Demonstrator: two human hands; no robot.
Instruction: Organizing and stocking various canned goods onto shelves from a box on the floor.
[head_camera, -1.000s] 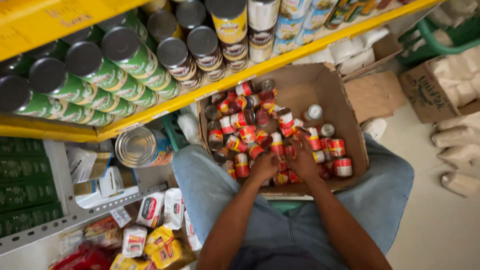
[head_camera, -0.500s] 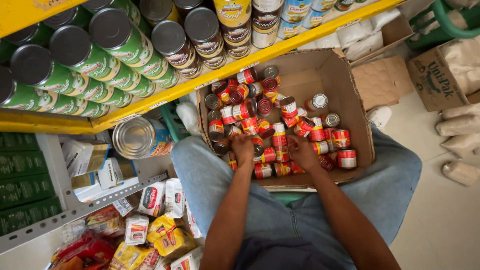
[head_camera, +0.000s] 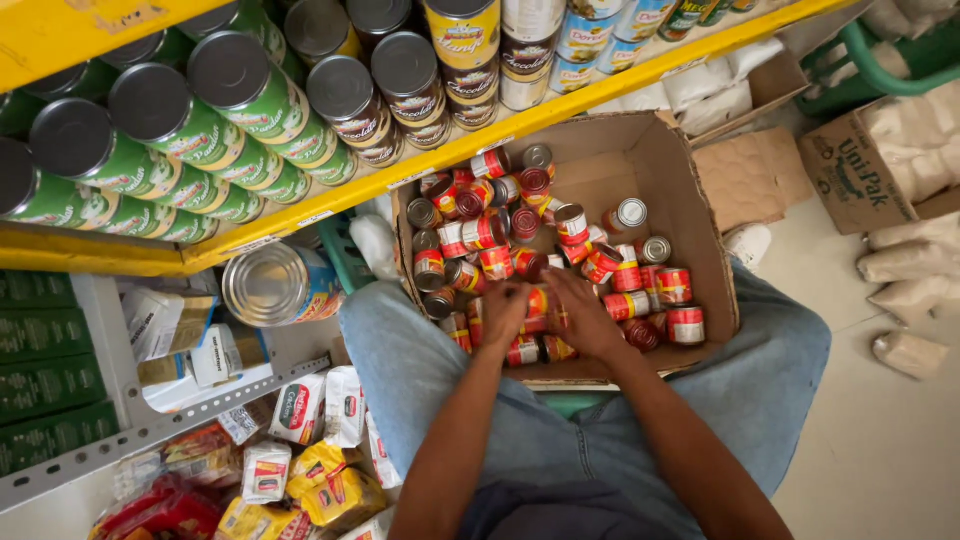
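Observation:
An open cardboard box (head_camera: 690, 200) rests on my knees, filled with several small red-labelled cans (head_camera: 480, 235). Both my hands reach into its near side. My left hand (head_camera: 503, 310) presses down on cans near the box's front edge, fingers curled around one. My right hand (head_camera: 580, 315) lies just beside it on the neighbouring cans, fingers bent over them. Whether either hand has a can lifted is hidden by the fingers. I sit in blue jeans (head_camera: 400, 360) facing a yellow shelf.
A yellow shelf edge (head_camera: 420, 165) runs above the box, stacked with green-labelled tins (head_camera: 200, 130) and darker cans (head_camera: 400, 90). A large silver tin (head_camera: 272, 285) lies on a lower shelf. Packets (head_camera: 300, 470) sit bottom left. Cardboard boxes (head_camera: 860, 170) and sacks stand right.
The view has shifted slightly. My hands stayed at the box's near side, moving a little among the cans; the left hand slid right toward the right hand.

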